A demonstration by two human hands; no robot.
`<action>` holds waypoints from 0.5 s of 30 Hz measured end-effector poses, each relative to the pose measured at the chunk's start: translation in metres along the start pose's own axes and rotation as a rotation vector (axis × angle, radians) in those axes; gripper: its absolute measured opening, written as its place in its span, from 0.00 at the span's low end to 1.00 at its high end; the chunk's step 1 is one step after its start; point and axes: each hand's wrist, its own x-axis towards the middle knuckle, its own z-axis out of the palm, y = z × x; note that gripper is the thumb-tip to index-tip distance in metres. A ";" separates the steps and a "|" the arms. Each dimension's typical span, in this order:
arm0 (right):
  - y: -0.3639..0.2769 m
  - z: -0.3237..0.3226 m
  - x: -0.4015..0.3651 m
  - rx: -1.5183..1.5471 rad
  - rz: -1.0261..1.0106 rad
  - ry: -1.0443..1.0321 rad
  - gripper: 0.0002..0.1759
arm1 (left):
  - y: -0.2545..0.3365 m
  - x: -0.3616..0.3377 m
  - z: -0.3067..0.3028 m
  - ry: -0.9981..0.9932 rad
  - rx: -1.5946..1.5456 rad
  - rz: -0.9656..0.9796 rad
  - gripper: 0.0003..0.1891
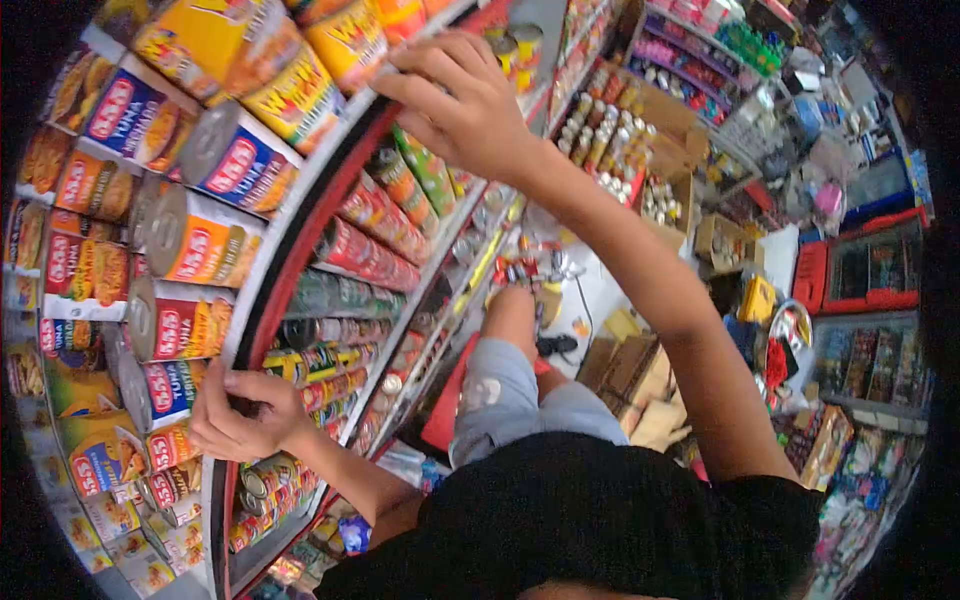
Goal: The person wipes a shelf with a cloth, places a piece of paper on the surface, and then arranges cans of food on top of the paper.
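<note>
I stand close to a store shelf (300,215) stacked with tuna cans. My right hand (455,100) reaches up to the upper shelf edge, its fingers spread on the yellow and orange cans (340,45) there. My left hand (235,410) is lower down with its fingers curled against the shelf's red edge beside a blue and orange tuna can (165,390). Whether that hand grips a can is not visible. Red and green cans (380,215) fill the rows between my two arms.
Cardboard boxes (640,110) full of bottles and cans stand on the floor ahead. More flattened cartons (630,375) lie by my knee. Shelves with goods (870,270) line the right side. My knee in grey shorts (500,385) is bent toward the shelf.
</note>
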 end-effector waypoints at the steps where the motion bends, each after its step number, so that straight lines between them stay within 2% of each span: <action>1: 0.001 0.001 -0.001 -0.014 -0.023 0.004 0.26 | -0.001 -0.001 0.000 -0.024 -0.016 0.009 0.05; 5: -0.006 -0.002 0.004 -0.144 -0.058 0.014 0.29 | -0.003 0.000 0.005 0.026 -0.022 0.059 0.06; 6: -0.004 -0.005 0.015 -0.021 -0.118 0.208 0.08 | -0.004 -0.001 0.007 0.037 -0.015 0.055 0.06; 10: 0.000 0.001 0.011 -0.043 -0.100 0.137 0.13 | -0.003 -0.001 0.006 0.042 0.025 0.061 0.06; 15: 0.012 0.014 0.011 0.004 -0.198 0.245 0.11 | -0.003 -0.003 0.010 0.067 0.052 0.068 0.08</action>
